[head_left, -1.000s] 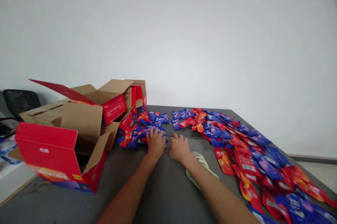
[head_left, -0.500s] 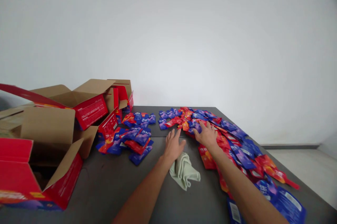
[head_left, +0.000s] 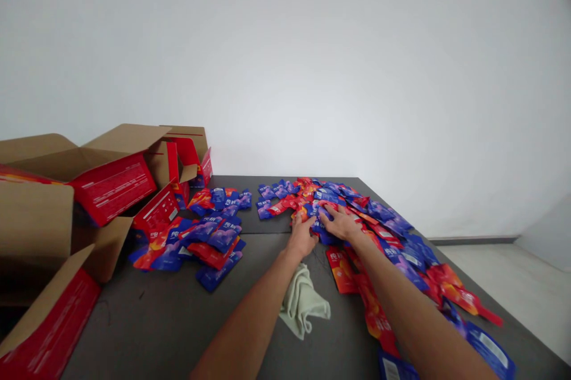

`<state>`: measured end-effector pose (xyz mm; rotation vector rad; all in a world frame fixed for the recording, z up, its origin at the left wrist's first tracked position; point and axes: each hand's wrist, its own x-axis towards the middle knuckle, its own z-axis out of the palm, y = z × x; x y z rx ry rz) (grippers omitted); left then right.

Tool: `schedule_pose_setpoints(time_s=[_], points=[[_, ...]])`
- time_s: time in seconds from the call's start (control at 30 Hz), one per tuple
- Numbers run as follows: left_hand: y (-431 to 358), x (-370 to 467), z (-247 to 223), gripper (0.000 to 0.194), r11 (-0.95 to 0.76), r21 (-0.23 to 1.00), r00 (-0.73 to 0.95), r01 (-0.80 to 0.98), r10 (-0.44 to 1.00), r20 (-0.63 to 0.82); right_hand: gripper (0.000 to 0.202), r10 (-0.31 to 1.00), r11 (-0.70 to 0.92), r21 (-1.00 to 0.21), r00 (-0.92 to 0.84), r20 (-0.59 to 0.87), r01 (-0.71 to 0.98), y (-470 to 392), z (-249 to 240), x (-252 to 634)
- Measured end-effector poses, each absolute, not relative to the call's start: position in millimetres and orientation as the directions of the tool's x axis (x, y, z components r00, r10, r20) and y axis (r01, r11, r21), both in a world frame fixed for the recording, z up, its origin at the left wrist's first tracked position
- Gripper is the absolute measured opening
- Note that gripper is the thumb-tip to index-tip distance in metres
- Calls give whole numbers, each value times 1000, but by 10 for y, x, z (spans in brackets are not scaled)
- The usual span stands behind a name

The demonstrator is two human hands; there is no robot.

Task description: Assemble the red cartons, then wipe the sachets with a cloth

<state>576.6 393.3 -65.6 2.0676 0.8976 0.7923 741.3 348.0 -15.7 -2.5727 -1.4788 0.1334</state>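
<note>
A long pile of red and blue snack-sized packets (head_left: 377,231) covers the right side of the dark table. My left hand (head_left: 303,237) touches the pile's near left edge, its thumb and fingers apart. Close beside it, my right hand (head_left: 342,224) rests on the pile with its fingers spread. Between the two hands lies a blue-purple packet (head_left: 317,213), which the fingertips of both hands reach; neither hand is visibly closed on it. A crumpled pale green cloth (head_left: 304,302) lies on the table below my left wrist.
Open red cardboard boxes (head_left: 118,184) stand along the left side, flaps spread. In front of them lie smaller groups of packets (head_left: 209,240). The grey tabletop (head_left: 165,314) runs back to a white wall (head_left: 285,71).
My left hand has moved forward and right to the pile's edge. My right hand has shifted slightly left, closer to the left one. The view has turned a little right.
</note>
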Motion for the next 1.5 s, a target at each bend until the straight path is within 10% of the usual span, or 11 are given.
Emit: schedule_pose_setpoints(time_s=[0.67,0.87,1.1,1.5], points=[[3361,4196,-579,50,-608,710,529,355,757,384,63,960,-255,-330,278,25,909,2709,-118,6008],[3244,3985,-525,34,-637,693,437,338,758,484,52,945,-119,-341,211,249,933,2613,20,5831],[3240,3858,-383,27,-516,831,295,207,843,450,43,881,315,-503,-50,471,805,2498,35,5575],[3041,3897,-280,27,-387,921,436,53,839,327,35,919,219,-850,192,345,479,2458,-78,5413]])
